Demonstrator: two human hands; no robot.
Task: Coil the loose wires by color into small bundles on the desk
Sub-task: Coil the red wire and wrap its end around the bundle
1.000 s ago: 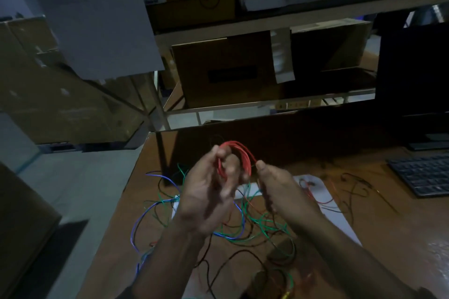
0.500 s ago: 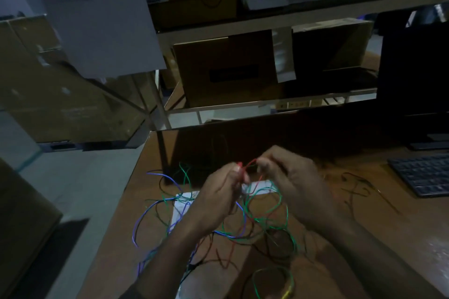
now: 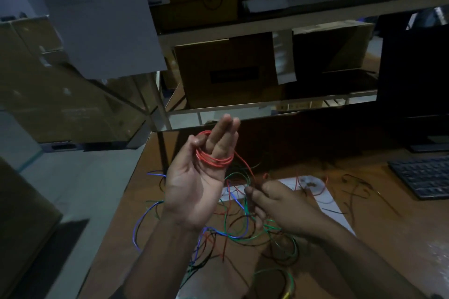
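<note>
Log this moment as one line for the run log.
step: coiling red wire | left hand: raised, red loops around straight fingers | right hand: pinching wire's free end | desk: blue, green, dark wires loose

Dim room, wooden desk [image 3: 379, 233], shelving [image 3: 267, 19], cardboard boxes [image 3: 226, 68]

red wire coil [image 3: 213, 159], brown desk [image 3: 379, 245]
</note>
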